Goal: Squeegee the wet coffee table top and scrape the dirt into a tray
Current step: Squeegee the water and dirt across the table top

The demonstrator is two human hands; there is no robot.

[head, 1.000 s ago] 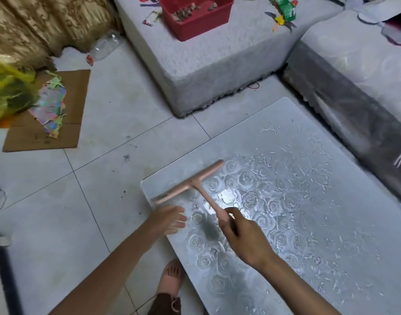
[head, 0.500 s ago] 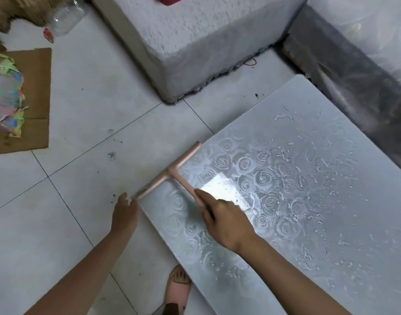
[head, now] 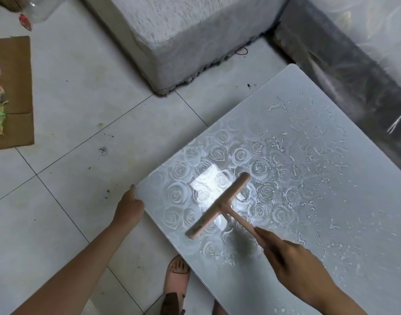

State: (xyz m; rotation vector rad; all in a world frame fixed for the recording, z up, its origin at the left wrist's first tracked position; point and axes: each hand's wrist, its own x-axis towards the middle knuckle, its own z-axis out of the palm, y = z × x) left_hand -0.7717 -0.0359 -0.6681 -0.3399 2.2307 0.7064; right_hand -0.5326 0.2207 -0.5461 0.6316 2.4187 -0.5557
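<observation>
The wet coffee table top (head: 319, 223) is glassy grey with a rose pattern and fills the lower right. Water beads cover its middle and right, while the patch by the left corner looks wiped. A pink T-shaped squeegee (head: 220, 205) lies with its blade on the roses near that corner. My right hand (head: 294, 267) grips the end of its handle. My left hand (head: 129, 208) rests against the table's left corner, its back toward me and its fingers hidden.
A grey upholstered block (head: 183, 42) stands behind the table and a sofa edge (head: 344, 64) runs along the right. Cardboard with coloured scraps (head: 11, 92) lies at far left. Dark crumbs (head: 103, 150) dot the tile floor. A sandalled foot (head: 176, 283) is below the table edge.
The squeegee has moved from the table's left edge to a spot further right and inward on the top. My left hand stays by the corner. The view has tilted down.
</observation>
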